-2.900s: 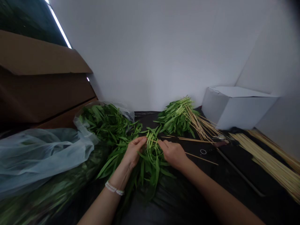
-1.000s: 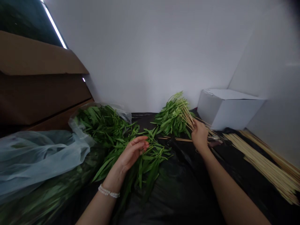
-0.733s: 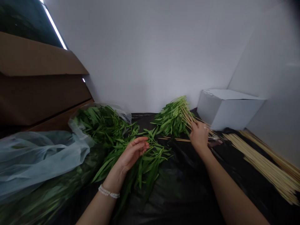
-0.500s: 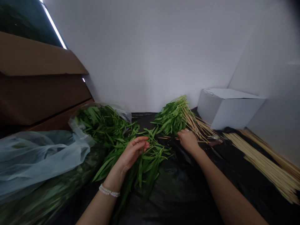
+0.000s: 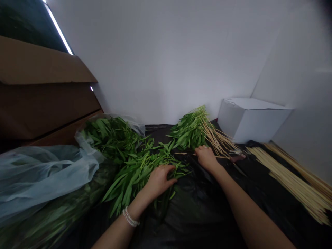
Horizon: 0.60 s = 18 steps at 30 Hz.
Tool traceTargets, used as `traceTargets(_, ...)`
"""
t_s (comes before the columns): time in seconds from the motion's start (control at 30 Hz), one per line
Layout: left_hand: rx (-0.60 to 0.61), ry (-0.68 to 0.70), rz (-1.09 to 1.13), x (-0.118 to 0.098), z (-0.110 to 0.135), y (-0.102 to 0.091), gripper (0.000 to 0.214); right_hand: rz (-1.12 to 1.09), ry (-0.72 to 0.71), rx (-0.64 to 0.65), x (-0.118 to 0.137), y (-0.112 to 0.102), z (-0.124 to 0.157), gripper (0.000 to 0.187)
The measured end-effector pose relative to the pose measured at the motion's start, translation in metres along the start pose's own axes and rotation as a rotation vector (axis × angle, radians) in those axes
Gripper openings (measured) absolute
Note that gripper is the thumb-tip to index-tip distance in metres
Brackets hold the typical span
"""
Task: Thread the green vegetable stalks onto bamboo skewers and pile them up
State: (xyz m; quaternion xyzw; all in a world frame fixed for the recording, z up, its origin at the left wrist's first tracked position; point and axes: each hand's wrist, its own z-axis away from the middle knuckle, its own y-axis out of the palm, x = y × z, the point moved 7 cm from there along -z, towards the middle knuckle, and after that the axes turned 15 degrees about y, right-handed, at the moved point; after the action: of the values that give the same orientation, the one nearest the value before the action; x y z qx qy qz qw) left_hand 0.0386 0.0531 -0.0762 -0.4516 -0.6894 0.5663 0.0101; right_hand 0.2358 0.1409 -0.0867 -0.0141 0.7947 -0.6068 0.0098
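Resting palm-down on the loose greens [image 5: 145, 166], the left hand [image 5: 160, 180] has dropped from the raised, half-open pose it held a second ago; its fingers now curl into the leaves near the pile's right edge, though whether they have pinched any stems is hard to tell from this angle. The right hand [image 5: 206, 156] has pulled back from the skewered bunch [image 5: 192, 129], where it was among the sticks a moment before, and now lies on the black sheet [image 5: 207, 214] just beside a single skewer [image 5: 181, 153] lying loose there; its fingers are bent and close together, and it seems to be touching or about to pinch that stick, but the grip itself is hidden. That suggests one finished bundle has been left on the far pile and both hands are coming back together, one for leaves and one for a fresh stick. More greens spill from the plastic bag [image 5: 46, 173] on the left, below brown cardboard boxes [image 5: 46, 100]. Spare skewers [image 5: 290, 176] lie in a long heap to the right, well apart from either hand, with a white box [image 5: 251, 119] behind them against the wall.
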Motion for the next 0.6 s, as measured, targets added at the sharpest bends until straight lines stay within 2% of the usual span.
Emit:
traceTargets(0.07, -0.043, -0.036, 0.099, 0.01, 0.0, 0.001, 0.039, -0.01, 0.006, -0.014, 0.001, -0.003, 0.0, 0.022)
traceTargets(0.2, -0.235, -0.143, 0.369, 0.029, -0.001, -0.007, 0.052, -0.06, 0.003, -0.084, 0.007, -0.017, 0.0, 0.021)
traceTargets(0.3, -0.375, -0.272, 0.713, 0.037, 0.002, -0.011, 0.049, -0.198, -0.086, -0.242, 0.021, -0.036, 0.007, 0.022)
traceTargets(0.43, -0.462, -0.418, 1.195, 0.035, 0.003, -0.012, 0.059, -0.337, -0.26, -0.468, 0.045, -0.06, 0.029, 0.027)
traceTargets(0.5, -0.491, -0.461, 1.327, 0.034, 0.003, -0.014, 0.053, -0.346, -0.32, -0.522, 0.054, -0.067, 0.039, 0.029)
traceTargets(0.6, -0.584, -0.506, 1.342, 0.039, 0.005, -0.019, 0.03, -0.324, -0.362, -0.542, 0.063, -0.074, 0.049, 0.031)
